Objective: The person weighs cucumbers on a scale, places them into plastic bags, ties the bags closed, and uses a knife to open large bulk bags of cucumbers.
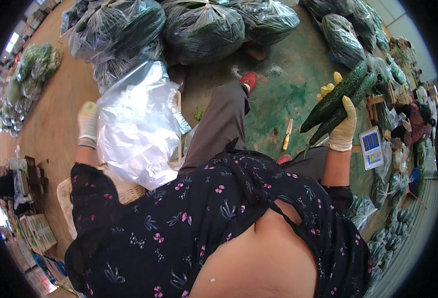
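In a cream-coloured glove, my right hand (344, 128) grips two long dark green cucumbers, their bumpy skins lying side by side. The nearer cucumber (338, 97) is the larger in view, and the other cucumber (364, 89) lies against it, partly hidden. My left hand (87, 121), gloved too and blurred, is at the left edge of a stack of clear plastic bags (139, 126). Its fingertips are hard to make out, so whether it pinches the plastic is unclear. The bags lie over a woven basket or crate (124, 186) to my left.
Large clear bags full of cucumbers (204, 33) stand ahead, with another filled bag (342, 39) at the right. A knife with a wooden handle (288, 134) lies on the green floor (267, 111). A digital scale display (371, 148) stands right of my right hand. People work farther right.
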A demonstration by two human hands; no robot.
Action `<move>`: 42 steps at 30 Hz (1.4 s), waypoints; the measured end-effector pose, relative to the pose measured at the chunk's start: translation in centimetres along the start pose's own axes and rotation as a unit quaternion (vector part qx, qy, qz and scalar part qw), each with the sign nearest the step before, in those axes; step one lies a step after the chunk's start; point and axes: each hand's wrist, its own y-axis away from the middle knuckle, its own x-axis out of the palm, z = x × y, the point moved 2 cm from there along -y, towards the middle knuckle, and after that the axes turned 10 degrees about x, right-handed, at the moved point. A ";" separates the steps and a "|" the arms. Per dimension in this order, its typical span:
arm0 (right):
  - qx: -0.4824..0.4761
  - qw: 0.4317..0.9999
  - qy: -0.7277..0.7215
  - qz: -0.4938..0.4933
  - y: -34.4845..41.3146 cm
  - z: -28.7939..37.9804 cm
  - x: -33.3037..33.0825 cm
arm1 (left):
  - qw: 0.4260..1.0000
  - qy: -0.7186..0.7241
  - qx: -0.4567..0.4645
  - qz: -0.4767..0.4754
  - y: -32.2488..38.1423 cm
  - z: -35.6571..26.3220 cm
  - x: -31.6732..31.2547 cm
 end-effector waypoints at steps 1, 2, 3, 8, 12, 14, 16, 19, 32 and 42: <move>0.013 1.000 -0.002 0.006 0.5 0.1 0.6 | 0.973 0.195 0.057 -0.109 -1.6 -0.3 -2.7; 0.002 0.999 0.026 -0.022 1.3 0.5 0.6 | 0.810 0.558 -0.059 -0.173 -2.9 -8.9 -5.8; 0.002 1.000 0.024 -0.015 1.3 0.7 1.1 | 0.806 0.564 0.030 -0.176 -3.9 -10.1 -10.3; 0.022 0.993 0.012 0.115 -0.5 -0.5 6.5 | 0.672 0.724 0.128 -0.093 0.4 -25.6 -14.0; 0.034 0.990 0.019 0.133 -0.9 -2.6 11.6 | 0.792 0.564 0.210 0.099 -0.9 -36.9 -5.4; 0.050 0.985 0.035 0.160 -1.3 -3.2 12.9 | 0.697 0.672 0.146 0.202 0.6 -40.0 -1.9; 0.067 0.982 0.039 0.170 -1.3 -3.8 13.4 | 0.670 0.695 0.138 0.220 1.6 -42.0 -0.1; 0.068 0.987 0.062 0.132 -1.1 -3.7 11.8 | 0.685 0.689 0.127 0.199 1.3 -42.8 1.5; -0.081 0.991 -0.030 0.101 2.9 1.0 2.4 | 0.701 0.549 0.006 0.455 2.4 -40.1 6.9; -0.016 0.990 0.136 -0.013 6.6 1.7 -0.1 | 0.399 0.807 0.049 0.432 7.3 -46.7 10.5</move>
